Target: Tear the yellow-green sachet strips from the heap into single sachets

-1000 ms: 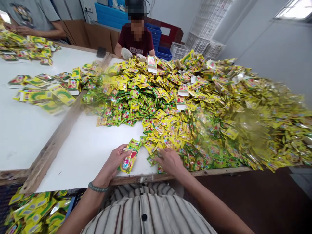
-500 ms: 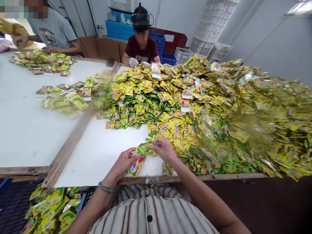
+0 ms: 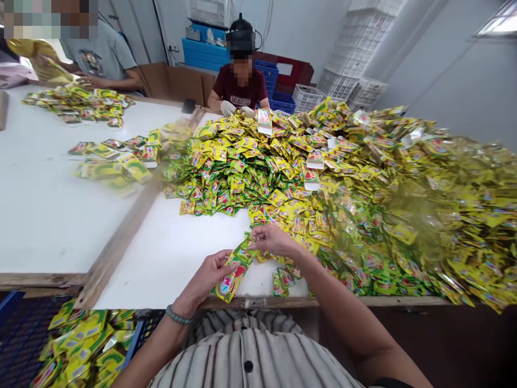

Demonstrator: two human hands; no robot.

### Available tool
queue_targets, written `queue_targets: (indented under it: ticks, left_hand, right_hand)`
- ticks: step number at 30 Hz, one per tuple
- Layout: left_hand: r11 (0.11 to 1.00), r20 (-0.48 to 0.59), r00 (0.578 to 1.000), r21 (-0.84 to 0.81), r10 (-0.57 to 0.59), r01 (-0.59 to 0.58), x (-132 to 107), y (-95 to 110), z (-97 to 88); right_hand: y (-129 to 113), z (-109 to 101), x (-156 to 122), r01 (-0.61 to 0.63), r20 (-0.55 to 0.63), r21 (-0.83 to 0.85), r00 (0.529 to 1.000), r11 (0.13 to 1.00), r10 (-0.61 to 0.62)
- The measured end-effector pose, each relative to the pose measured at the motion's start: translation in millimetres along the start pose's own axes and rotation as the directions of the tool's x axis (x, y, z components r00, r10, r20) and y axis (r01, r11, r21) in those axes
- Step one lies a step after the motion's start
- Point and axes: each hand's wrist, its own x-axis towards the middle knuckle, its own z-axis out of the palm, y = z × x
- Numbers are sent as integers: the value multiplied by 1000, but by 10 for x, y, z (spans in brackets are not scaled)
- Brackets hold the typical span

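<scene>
My left hand [image 3: 209, 276] is closed around a yellow-and-green packet [image 3: 231, 282] with a watermelon picture, tilted above the table's front edge. At its upper end is a small green sachet [image 3: 244, 250], pinched in my right hand [image 3: 270, 239]. Whether the sachet's lower end is inside the packet or only against it, I cannot tell. A few loose sachets [image 3: 281, 281] lie on the white table below my right wrist. Just beyond my hands spreads a big heap of small green and yellow sachets [image 3: 246, 175].
The heap of yellow packets [image 3: 444, 199] fills the right side. A wooden strip [image 3: 121, 237] divides the table. More packets [image 3: 131, 167] lie left of it. A blue crate [image 3: 135, 345] with filled packets stands below the front edge. Two co-workers sit across the table.
My right hand has shifted slightly right and stays at the packet's upper end. The packet now stands a little steeper. The view has turned slightly left.
</scene>
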Motion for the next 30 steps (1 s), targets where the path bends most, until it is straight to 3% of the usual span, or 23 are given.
queue_targets:
  ticks: [5,10,14,17,20,22,26,30]
  left_hand:
    - [1000,11,1000,-18,1,-1,-13,-66,-16]
    - [1000,40,999,-11,9,-8,-1,-60,-5]
    - [1000,16,1000,-15,12,-11,17,-1,21]
    - [1000,-87,996,-10,-6,5,40,44,15]
    - [998,-193,979,-33,-63,57,73,58,-32]
    - [993,-243,964,-69,-109,95,97,47,-63]
    - [977,-292,939,-165,-180,136,112,8,-59]
    - [974,-254,956,-204,-149,98,61,-4,-18]
  right_hand:
    - [43,56,55,-17,29,-84,999,996,19]
    - [81,216,76,-13,-81,-115,997,993,4]
    - [57,180,17,-39,-165,15,986,999,41]
    - [29,47,-136,-51,-232,100,970,994,73]
    - [61,-12,-388,-101,-276,-104,959,989,69]
    - [124,33,-560,-115,-226,-322,973,940,42]
    - [235,177,-716,-42,-216,-598,970,800,-110]
    - [261,208,-560,36,-146,-812,954,583,-262]
